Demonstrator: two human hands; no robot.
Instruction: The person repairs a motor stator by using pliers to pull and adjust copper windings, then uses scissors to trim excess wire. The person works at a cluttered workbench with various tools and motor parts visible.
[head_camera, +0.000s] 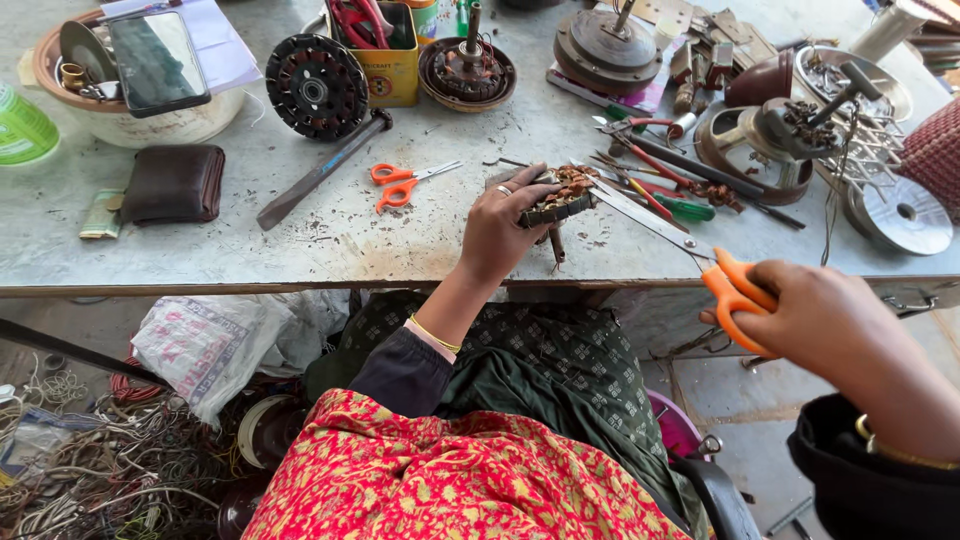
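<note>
My left hand (500, 228) grips a small round motor stator (562, 200) with copper windings, holding it on the grey workbench (300, 240) near its front edge. My right hand (815, 315) holds orange-handled scissors (700, 262) by the handles. The long blades reach left and up to the stator's windings. A ring sits on a left finger, and a bangle circles each wrist.
Smaller orange scissors (405, 183), a metal file (320, 172), a brown wallet (175, 183), a bowl with a phone on it (150, 75), a yellow tool tin (385, 55), motor parts (605, 45) and screwdrivers (680, 185) crowd the bench. Tangled wires (90, 450) lie on the floor at left.
</note>
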